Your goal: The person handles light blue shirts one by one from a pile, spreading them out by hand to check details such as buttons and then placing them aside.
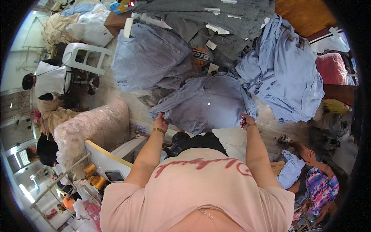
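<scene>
A light blue button-up shirt (208, 102) is stretched between my two hands, its buttons facing up. At its left edge, my left hand (160, 123) is closed on the cloth, with a gold-coloured band on the wrist. My right hand (248, 120) pinches the opposite edge; something small and dark shows at its fingers, too small to name. Beyond the shirt on the left lies a pile of blue shirts (148, 58). Another heap of blue garments (280, 73) is close to my right hand. Dark grey garments (174, 17) with white tags are stacked at the back.
A plastic-wrapped roll (92, 123) and a white table edge (106, 156) with orange thread cones (92, 174) are on my left. A white plastic stool (87, 58) stands farther back, near a seated person (52, 79). Another person (320, 181) sits at my right beside blue cloth.
</scene>
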Demonstrator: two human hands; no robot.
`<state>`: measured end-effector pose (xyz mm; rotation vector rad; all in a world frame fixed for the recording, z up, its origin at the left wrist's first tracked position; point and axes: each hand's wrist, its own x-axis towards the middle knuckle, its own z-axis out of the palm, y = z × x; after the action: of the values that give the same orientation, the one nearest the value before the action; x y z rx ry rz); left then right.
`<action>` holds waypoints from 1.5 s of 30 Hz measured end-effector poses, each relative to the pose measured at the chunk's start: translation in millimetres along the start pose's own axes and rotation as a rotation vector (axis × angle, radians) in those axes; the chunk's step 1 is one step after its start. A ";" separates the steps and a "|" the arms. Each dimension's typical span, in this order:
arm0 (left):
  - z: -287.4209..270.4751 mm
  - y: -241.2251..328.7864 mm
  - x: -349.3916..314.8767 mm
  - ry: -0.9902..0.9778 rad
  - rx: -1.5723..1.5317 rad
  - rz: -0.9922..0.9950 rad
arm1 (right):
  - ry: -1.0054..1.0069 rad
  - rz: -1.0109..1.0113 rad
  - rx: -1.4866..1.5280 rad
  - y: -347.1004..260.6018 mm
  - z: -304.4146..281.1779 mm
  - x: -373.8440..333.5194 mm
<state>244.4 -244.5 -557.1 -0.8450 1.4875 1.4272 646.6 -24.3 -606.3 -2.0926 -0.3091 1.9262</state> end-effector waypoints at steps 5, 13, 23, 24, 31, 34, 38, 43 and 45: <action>-11.9 13.3 21.1 -0.434 0.064 -0.450 | 0.036 -0.068 -0.026 -9.6 3.1 -21.5; 37.8 -23.8 14.7 -0.132 1.210 0.188 | 0.142 -0.044 0.380 22.3 22.1 4.7; 0.0 3.1 -39.1 -0.314 -0.140 0.064 | -0.017 -0.250 0.008 18.1 -15.3 -10.0; -16.9 7.4 -10.8 -0.323 -0.097 -0.088 | -0.002 -0.202 0.040 18.8 -7.4 -14.9; 47.4 29.6 -116.2 -0.739 0.200 -0.069 | -0.043 -0.008 0.076 19.1 26.6 6.3; 50.0 82.4 -179.2 -0.482 0.289 0.873 | 0.062 -0.155 0.035 2.0 50.4 -50.4; 30.2 168.6 -234.0 -0.351 -0.023 1.338 | 0.100 -0.962 -0.073 -49.9 59.7 -166.1; -24.5 223.4 -249.9 -0.410 0.273 1.346 | 0.027 -1.336 -0.142 -102.9 61.9 -313.0; -37.7 238.3 -259.4 -0.622 0.058 1.231 | -0.017 -1.338 -0.004 -100.3 73.9 -374.7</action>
<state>119.5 -282.1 -227.7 0.7133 1.5250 2.1731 543.1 -53.7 -226.4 -1.1904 -1.2830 1.0585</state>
